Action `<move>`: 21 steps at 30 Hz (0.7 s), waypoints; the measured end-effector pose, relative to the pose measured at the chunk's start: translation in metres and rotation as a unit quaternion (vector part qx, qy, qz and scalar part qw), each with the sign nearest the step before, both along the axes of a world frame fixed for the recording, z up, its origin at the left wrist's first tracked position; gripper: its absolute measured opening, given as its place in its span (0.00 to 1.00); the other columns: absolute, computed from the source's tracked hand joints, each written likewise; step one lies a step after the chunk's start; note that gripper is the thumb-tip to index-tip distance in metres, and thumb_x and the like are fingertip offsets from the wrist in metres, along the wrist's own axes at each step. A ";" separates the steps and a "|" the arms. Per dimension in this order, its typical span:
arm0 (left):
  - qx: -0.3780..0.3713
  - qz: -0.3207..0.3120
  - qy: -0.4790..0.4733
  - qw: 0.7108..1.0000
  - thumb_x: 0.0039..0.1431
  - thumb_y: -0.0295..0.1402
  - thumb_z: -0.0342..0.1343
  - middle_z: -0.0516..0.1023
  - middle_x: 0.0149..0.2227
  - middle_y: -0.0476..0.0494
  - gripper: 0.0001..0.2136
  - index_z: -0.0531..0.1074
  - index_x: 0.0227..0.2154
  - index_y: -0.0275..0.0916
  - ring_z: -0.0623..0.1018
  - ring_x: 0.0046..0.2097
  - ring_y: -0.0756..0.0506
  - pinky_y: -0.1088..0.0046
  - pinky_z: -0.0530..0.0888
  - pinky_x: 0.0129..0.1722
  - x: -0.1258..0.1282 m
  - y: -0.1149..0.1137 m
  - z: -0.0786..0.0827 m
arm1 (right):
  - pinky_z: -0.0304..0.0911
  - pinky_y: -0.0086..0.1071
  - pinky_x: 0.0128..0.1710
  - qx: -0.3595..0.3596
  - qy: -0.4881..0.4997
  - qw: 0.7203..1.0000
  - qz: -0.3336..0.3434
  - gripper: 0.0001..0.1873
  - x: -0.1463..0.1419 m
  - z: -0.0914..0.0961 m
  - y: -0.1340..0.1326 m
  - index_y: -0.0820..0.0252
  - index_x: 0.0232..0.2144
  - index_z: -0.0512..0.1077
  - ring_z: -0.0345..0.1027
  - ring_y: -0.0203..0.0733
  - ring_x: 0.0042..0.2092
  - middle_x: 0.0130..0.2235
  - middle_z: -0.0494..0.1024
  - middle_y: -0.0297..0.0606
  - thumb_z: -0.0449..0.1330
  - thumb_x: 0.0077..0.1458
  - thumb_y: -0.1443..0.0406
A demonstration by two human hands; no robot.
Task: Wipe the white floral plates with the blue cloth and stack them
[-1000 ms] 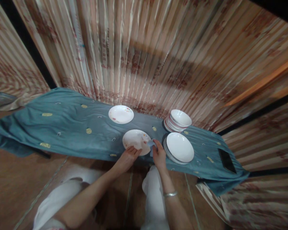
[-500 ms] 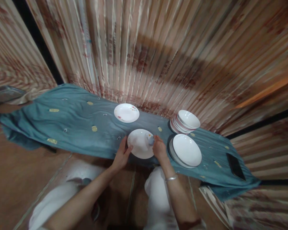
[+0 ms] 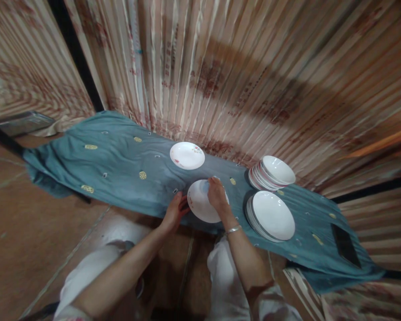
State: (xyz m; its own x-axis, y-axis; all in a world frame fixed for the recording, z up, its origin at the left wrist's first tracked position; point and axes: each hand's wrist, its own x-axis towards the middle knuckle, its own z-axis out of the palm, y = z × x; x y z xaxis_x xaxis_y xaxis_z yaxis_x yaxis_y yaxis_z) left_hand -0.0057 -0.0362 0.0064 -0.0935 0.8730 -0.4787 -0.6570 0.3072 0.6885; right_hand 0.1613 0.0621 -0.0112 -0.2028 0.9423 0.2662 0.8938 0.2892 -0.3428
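Observation:
A white plate [image 3: 203, 209] with a small orange pattern on its left side lies near the table's front edge. My left hand [image 3: 174, 211] is at its left rim, fingers stretched out and touching the edge, thumb off the plate. Over the plate's upper right part, my right hand [image 3: 217, 194] is closed on a small blue-grey cloth-like piece [image 3: 204, 185], pressed to the surface. Most of that piece is hidden under the fingers. Behind lies another white plate [image 3: 187, 156] with a floral rim.
A stack of white plates [image 3: 274, 216] stands to the right, with stacked white bowls [image 3: 278, 170] behind it. A dark phone [image 3: 345, 245] lies at the right end of the blue-green tablecloth [image 3: 120, 165]. Striped curtains [image 3: 187, 67] hang close behind the table.
My right hand has moved from the plate's right rim in over its upper part with the blue-grey piece. My left thumb has come off the plate. The view has shifted slightly.

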 end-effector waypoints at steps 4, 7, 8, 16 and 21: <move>-0.010 -0.001 -0.012 1.000 0.65 0.44 0.51 0.79 0.52 0.31 0.19 0.69 0.53 0.37 0.77 0.56 0.38 0.60 0.77 0.49 -0.001 0.001 0.001 | 0.58 0.49 0.65 -0.005 -0.019 0.998 0.055 0.24 -0.021 0.007 0.000 0.70 0.52 0.75 0.68 0.51 0.59 0.53 0.78 0.55 0.47 0.59 0.78; -0.012 -0.006 -0.021 1.000 0.66 0.43 0.50 0.79 0.50 0.32 0.18 0.69 0.52 0.37 0.78 0.55 0.38 0.60 0.77 0.49 -0.002 0.001 0.003 | 0.60 0.44 0.65 -0.006 -0.039 0.995 0.088 0.26 -0.036 0.015 -0.006 0.67 0.49 0.77 0.69 0.48 0.58 0.51 0.79 0.50 0.45 0.57 0.79; -0.011 -0.009 -0.023 1.000 0.66 0.44 0.50 0.80 0.49 0.32 0.18 0.69 0.52 0.37 0.78 0.54 0.39 0.59 0.77 0.49 -0.002 0.001 0.004 | 0.60 0.42 0.65 -0.004 -0.043 0.994 0.097 0.25 -0.040 0.017 -0.010 0.67 0.48 0.77 0.68 0.47 0.58 0.51 0.79 0.50 0.45 0.57 0.80; -0.014 -0.017 -0.022 1.000 0.68 0.42 0.48 0.81 0.47 0.36 0.15 0.72 0.46 0.38 0.78 0.53 0.41 0.63 0.76 0.49 -0.005 0.000 0.010 | 0.61 0.42 0.63 -0.014 -0.049 0.980 0.192 0.19 -0.061 0.028 -0.052 0.67 0.47 0.76 0.67 0.48 0.58 0.52 0.77 0.51 0.49 0.62 0.77; -0.004 -0.028 -0.026 0.999 0.69 0.42 0.45 0.83 0.42 0.37 0.17 0.73 0.47 0.38 0.80 0.50 0.40 0.65 0.77 0.45 -0.006 0.001 0.012 | 0.63 0.42 0.64 -0.004 -0.054 0.977 0.208 0.21 -0.060 0.023 -0.076 0.67 0.52 0.75 0.66 0.48 0.61 0.56 0.76 0.51 0.49 0.61 0.77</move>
